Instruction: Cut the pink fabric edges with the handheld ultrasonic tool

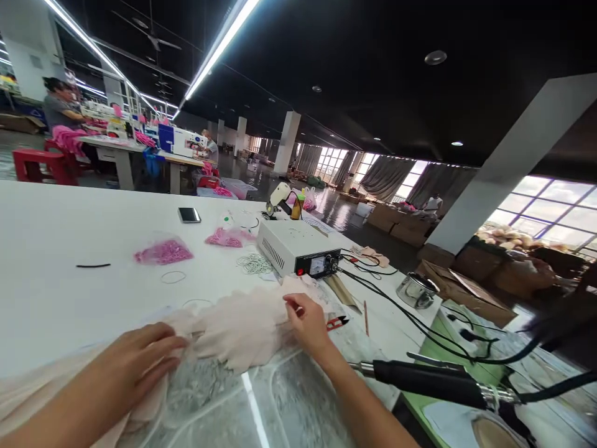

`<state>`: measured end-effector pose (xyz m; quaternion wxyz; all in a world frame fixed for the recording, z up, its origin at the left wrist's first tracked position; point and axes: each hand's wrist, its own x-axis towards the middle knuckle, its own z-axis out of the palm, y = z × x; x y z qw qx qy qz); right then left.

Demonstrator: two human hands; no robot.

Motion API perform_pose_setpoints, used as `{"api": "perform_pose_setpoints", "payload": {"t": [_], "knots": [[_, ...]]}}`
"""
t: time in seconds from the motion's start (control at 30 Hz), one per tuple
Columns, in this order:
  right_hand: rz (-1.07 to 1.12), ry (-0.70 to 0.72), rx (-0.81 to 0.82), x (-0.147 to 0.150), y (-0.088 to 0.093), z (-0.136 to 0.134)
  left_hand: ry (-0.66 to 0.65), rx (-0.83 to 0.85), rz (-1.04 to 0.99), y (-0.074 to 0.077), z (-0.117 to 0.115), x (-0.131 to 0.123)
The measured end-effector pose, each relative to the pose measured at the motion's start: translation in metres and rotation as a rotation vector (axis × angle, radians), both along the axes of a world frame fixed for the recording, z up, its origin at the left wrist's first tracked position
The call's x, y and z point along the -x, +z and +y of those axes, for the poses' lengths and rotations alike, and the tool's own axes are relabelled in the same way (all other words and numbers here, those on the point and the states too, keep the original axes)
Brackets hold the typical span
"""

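Note:
Pale pink, ruffled-edged fabric (245, 326) is spread over a clear plastic sheet in front of me, and more of it trails off to the lower left. My left hand (144, 361) rests on the fabric's left part, fingers stretched out and a little apart. At its right edge, my right hand (305, 317) has thumb and forefinger pinched together; what lies between them is too small to make out. Red-handled thread snips (337, 323) lie just right of that hand, partly hidden by it. The clear plastic sheet (214, 404) is wrinkled and shiny.
A white power box (298, 246) with black cables stands behind the fabric. A black-handled tool (420, 379) juts in from the right, near a metal cup (416, 290). Pink bags (164, 250), a phone (189, 215) and elastic loops (254, 264) lie on the white table (51, 311). People sit at sewing machines beyond.

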<state>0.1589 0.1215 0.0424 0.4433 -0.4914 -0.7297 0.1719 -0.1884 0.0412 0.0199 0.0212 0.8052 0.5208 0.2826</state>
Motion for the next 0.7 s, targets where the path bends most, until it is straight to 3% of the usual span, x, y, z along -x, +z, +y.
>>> {"api": "perform_pose_setpoints", "payload": {"t": [0.1, 0.2, 0.4, 0.7], "knots": [[-0.016, -0.117, -0.045, -0.039, -0.013, 0.008, -0.138, 0.114, 0.034, 0.004, 0.043, -0.065], [-0.037, -0.123, -0.077, -0.049, -0.022, 0.011, -0.174, 0.196, 0.079, 0.004, 0.074, -0.096], [-0.093, -0.097, -0.119, -0.042, -0.019, 0.008, -0.169, 0.221, 0.134, 0.015, 0.082, -0.097], [-0.351, -0.023, -0.232, -0.012, -0.010, 0.002, -0.262, -0.190, 0.152, 0.053, 0.058, -0.098]]}}
